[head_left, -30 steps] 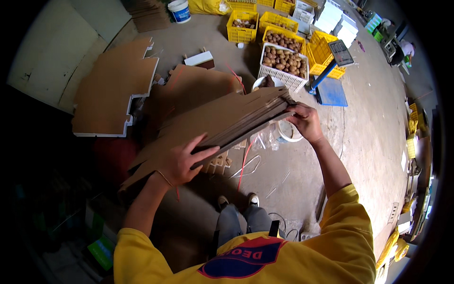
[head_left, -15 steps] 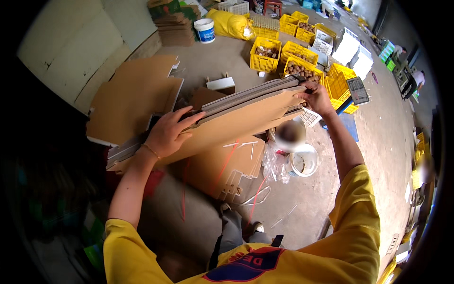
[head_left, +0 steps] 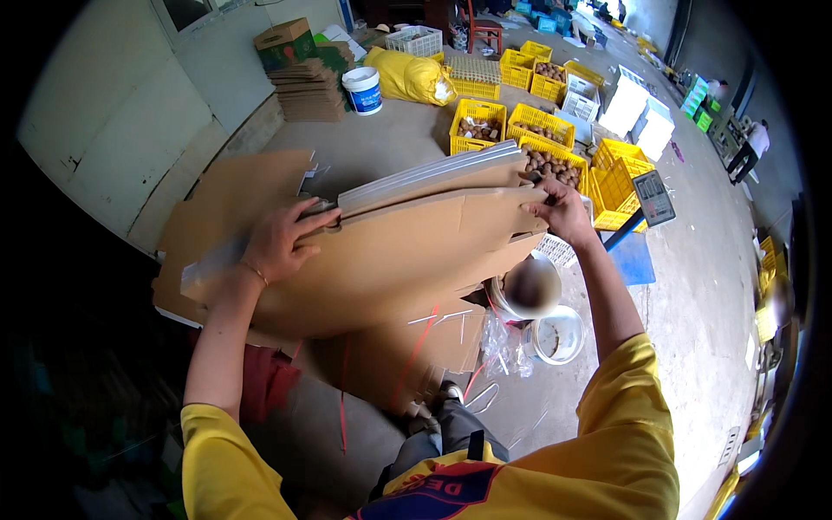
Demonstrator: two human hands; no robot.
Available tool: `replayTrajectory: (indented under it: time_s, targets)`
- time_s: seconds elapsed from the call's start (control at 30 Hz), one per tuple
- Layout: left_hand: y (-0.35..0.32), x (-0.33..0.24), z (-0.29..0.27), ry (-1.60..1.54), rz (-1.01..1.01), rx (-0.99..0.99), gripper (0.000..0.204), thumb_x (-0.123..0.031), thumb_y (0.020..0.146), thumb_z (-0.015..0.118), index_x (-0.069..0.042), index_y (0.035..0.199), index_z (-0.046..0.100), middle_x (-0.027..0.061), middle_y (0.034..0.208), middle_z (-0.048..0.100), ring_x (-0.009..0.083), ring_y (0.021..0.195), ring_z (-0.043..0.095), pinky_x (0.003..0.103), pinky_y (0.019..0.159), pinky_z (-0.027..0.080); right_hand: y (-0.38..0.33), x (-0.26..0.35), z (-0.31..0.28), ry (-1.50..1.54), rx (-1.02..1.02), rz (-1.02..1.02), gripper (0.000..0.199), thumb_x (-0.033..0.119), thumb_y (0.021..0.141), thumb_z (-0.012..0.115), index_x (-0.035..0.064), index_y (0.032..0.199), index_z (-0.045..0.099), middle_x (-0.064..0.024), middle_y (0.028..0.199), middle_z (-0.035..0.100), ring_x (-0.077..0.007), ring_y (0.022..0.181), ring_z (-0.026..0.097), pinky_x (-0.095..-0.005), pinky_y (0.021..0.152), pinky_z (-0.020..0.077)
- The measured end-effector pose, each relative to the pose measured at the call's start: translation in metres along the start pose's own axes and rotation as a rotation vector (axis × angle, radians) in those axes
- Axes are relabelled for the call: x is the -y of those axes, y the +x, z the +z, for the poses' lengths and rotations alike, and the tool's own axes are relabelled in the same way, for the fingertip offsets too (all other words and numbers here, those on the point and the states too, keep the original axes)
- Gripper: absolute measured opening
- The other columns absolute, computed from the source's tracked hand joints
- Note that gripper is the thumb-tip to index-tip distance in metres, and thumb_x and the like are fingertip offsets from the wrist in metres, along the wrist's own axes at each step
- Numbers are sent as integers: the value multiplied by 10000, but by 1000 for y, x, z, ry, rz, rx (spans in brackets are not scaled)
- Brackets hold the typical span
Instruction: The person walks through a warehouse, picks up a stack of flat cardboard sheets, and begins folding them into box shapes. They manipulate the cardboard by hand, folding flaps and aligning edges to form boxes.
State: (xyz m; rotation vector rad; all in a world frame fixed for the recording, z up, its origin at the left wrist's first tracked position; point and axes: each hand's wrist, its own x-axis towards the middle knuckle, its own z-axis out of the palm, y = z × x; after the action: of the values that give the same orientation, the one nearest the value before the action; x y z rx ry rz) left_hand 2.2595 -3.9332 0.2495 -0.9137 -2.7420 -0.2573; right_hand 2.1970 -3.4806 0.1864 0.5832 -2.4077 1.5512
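A tilted stack of flattened brown cardboard boxes (head_left: 425,247) is held up between my hands, its pale layered edges along the top. At the left end, my left hand (head_left: 282,241) grips the upper edge, fingers over it and thumb on the near face. My right hand (head_left: 559,212) pinches the upper right corner between thumb and fingers. Below lies another pile of flat cardboard (head_left: 433,351) with red string (head_left: 344,399) across it. A further large cardboard sheet (head_left: 251,178) rests behind my left hand.
Beyond the stack stand yellow crates (head_left: 546,165) of round brown produce, a digital scale (head_left: 653,198) and a white-and-blue bucket (head_left: 364,94). White tubs (head_left: 555,336) and clear plastic (head_left: 503,347) are on the floor to the right. A distant person (head_left: 752,147) stands far right.
The stack has tipped so that more of its broad near face shows. Both hands keep their hold, and the right hand sits lower in the picture. The view has shifted slightly.
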Motion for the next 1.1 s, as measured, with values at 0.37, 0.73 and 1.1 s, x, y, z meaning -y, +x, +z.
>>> replayTrajectory:
  time_s: [0.37,0.73,1.1]
  targets:
    - [5,-3,15,283,-73,-148,612,-105,709,645,-297,1273,506,63,1342,448,282,1112,508,472,940,396,14,32,-8,-18,280,32,152,26,735,715,-3,835,605,-84,1061,627,-164,881,570,-278,726,459]
    - [7,6,29,278,-31,-297,381,-78,768,552,-185,1132,590,56,1296,500,274,1187,469,470,990,357,74,42,-12,-95,494,329,195,116,843,556,-31,913,663,-75,999,656,-86,842,545,-253,760,449]
    - [13,0,25,200,0,-303,350,-85,721,566,-104,1070,548,90,1244,502,312,1154,469,451,949,378,105,38,4,-324,441,-15,406,77,662,759,66,1032,593,-41,845,545,-178,794,549,-289,722,452]
